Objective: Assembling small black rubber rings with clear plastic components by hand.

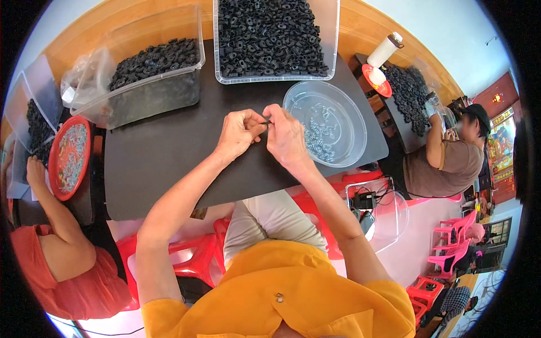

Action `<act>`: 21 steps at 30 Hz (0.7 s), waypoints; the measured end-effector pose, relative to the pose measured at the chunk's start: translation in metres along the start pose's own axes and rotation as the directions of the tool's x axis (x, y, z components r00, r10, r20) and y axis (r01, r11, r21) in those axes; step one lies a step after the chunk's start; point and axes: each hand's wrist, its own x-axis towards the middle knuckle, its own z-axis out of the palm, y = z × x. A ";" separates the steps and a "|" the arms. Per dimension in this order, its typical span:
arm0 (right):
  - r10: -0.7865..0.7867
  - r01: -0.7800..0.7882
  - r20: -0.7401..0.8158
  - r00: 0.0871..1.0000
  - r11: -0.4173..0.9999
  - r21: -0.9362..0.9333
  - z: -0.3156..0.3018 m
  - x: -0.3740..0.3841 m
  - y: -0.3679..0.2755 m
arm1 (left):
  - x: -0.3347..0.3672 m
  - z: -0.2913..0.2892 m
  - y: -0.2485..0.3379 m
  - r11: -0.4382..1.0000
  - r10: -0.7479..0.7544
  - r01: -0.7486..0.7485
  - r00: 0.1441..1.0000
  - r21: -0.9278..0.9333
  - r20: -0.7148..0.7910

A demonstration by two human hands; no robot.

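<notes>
In front of me, above the dark table, my left hand (241,134) and my right hand (284,138) meet with their fingertips together. Between them they pinch a small dark piece (265,123), mostly covered by the fingers; it looks like one of the black plastic parts nearby. Just right of my right hand stands a round clear plastic tub (352,147) with many small metal springs (320,138) spread over its bottom. Beyond my hands, a clear rectangular bin (276,79) is filled with small black plastic parts (270,39).
Another clear bin (152,104) of black parts is at the back left. A co-worker in red sits at left by a red basin (83,180) of springs; another in brown sits at right by a black heap (404,98). A white bottle (385,50) stands far right.
</notes>
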 end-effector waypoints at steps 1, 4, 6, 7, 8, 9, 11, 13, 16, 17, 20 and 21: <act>-0.038 0.038 -0.001 0.999 0.999 -0.010 0.002 -0.002 -0.003 | 0.000 -0.002 -0.001 1.000 0.003 -0.003 1.000 -0.003 -0.003; -0.021 0.022 0.023 1.000 0.999 -0.037 0.006 -0.005 -0.014 | 0.001 -0.004 -0.003 1.000 -0.008 0.008 0.999 0.008 -0.053; -0.035 0.035 0.020 0.999 0.999 -0.025 0.010 -0.006 -0.013 | 0.002 -0.002 -0.003 1.000 0.009 -0.008 0.992 0.010 -0.128; -0.057 0.057 0.000 0.998 0.997 -0.060 0.013 -0.006 -0.014 | 0.003 -0.002 -0.007 1.000 0.009 -0.007 0.991 0.011 -0.131; -0.081 0.079 -0.020 0.996 0.992 -0.095 0.015 -0.006 -0.014 | 0.005 -0.001 -0.014 0.999 0.030 -0.035 0.988 -0.031 -0.151; -0.084 0.082 -0.018 0.996 0.992 -0.094 0.017 -0.005 -0.015 | 0.006 -0.001 -0.020 0.995 0.051 -0.064 0.984 -0.073 -0.171; -0.096 0.090 -0.044 0.994 0.988 -0.123 0.021 -0.004 -0.014 | 0.007 -0.002 -0.020 0.996 0.030 -0.043 0.986 -0.081 -0.163; -0.114 0.108 -0.050 0.992 0.987 -0.118 0.024 -0.002 -0.014 | 0.008 -0.003 -0.021 0.996 0.009 -0.024 0.988 -0.089 -0.155; -0.128 0.121 -0.051 0.990 0.985 -0.119 0.025 0.003 -0.018 | 0.009 -0.005 -0.021 0.991 -0.020 -0.004 0.984 -0.131 -0.179; -0.123 0.117 -0.045 0.991 0.985 -0.126 0.025 0.004 -0.020 | 0.008 -0.006 -0.019 0.984 -0.024 -0.011 0.980 -0.179 -0.195; -0.115 0.110 -0.022 0.993 0.983 -0.144 0.028 0.005 -0.020 | 0.007 -0.007 -0.014 0.972 -0.026 -0.024 0.978 -0.236 -0.209; -0.115 0.110 -0.024 0.993 0.983 -0.146 0.028 0.005 -0.020 | 0.007 -0.006 -0.013 0.969 -0.024 -0.028 0.978 -0.245 -0.206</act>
